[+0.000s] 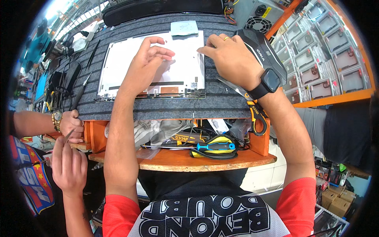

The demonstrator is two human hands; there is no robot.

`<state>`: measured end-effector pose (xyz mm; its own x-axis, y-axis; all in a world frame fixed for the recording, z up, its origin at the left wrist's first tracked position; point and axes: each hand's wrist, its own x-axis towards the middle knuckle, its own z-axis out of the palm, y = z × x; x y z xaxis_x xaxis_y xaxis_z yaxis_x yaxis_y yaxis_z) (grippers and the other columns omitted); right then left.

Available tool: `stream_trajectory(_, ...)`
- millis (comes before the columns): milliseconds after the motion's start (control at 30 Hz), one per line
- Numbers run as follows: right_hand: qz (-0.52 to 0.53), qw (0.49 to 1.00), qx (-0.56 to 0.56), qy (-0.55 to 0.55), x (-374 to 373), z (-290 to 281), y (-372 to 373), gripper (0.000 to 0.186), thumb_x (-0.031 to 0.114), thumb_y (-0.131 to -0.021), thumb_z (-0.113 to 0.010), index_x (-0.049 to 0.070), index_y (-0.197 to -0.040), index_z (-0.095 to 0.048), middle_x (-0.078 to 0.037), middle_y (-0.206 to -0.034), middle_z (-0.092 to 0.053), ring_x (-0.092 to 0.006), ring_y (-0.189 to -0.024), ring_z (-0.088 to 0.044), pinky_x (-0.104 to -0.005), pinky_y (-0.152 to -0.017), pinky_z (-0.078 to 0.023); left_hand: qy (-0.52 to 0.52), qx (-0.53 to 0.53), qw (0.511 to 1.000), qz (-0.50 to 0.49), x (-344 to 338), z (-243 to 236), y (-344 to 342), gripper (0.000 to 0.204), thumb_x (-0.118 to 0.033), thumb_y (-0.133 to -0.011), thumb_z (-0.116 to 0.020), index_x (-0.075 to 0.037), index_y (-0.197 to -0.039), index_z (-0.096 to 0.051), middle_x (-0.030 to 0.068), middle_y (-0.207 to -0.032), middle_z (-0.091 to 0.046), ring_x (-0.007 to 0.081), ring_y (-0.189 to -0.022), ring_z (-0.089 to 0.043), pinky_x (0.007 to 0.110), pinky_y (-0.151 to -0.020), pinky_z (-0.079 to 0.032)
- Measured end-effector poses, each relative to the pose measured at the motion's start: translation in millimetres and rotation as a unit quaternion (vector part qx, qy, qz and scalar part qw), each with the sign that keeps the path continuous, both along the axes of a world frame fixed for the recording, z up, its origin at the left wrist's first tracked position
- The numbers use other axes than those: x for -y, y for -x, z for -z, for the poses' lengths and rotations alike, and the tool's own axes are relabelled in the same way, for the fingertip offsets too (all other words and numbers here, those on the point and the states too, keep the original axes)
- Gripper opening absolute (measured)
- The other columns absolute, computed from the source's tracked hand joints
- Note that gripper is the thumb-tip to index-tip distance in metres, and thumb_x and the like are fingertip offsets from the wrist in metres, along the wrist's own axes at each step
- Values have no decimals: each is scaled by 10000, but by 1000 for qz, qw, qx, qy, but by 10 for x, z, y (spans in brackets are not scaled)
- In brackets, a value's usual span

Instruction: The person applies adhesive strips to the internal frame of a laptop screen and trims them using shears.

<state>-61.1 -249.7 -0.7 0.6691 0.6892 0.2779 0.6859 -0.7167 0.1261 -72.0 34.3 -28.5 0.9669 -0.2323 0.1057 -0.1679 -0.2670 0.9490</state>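
A thin white panel, apparently from a laptop screen (118, 59), lies flat on the grey ribbed mat (221, 104), with a dark strip along its near edge. Over its middle hovers my left hand (146, 63), fingers loosely bent and apart, holding nothing visible. At the panel's right edge is my right hand (233, 59), wearing a ring and a black watch (271, 81). Its thumb reaches the edge, apart from the bent index finger; the other fingertips are partly hidden. A small pale blue folded pad (184, 28) rests on the panel's far edge.
Orange-handled scissors (257, 118) lie by my right forearm, near a black box (256, 43). An open drawer (205, 166) holds a blue screwdriver (216, 146) and cables. At left, a co-worker's fist (72, 124) rests at the bench edge; another hand (69, 166) holds a thin pointed tool.
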Motion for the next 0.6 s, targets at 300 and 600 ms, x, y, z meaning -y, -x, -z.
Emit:
stream_trajectory(300, 37, 990, -88, -105, 202, -340, 490, 312, 33, -935, -592, 56, -1212, -733, -161, -1055, -692, -378, -972, -685, -484, -825, -552, -24, 54, 998, 9, -21, -71, 58, 360, -68, -1019, -494, -55, -1378, -501, 169, -1215, -744, 206, -1101, -710, 369, -990, -533)
stream_trajectory(600, 84, 992, -96, 16, -105, -267, 160, 444, 78, -917, -612, 98, -1351, -704, -177, -910, -734, -374, -837, -732, -491, -726, -593, -78, 134, 985, -75, -34, -243, 114, 390, -20, -921, -566, -47, -1304, -636, 83, -1104, -691, 142, -851, -633, 310, -774, -527)
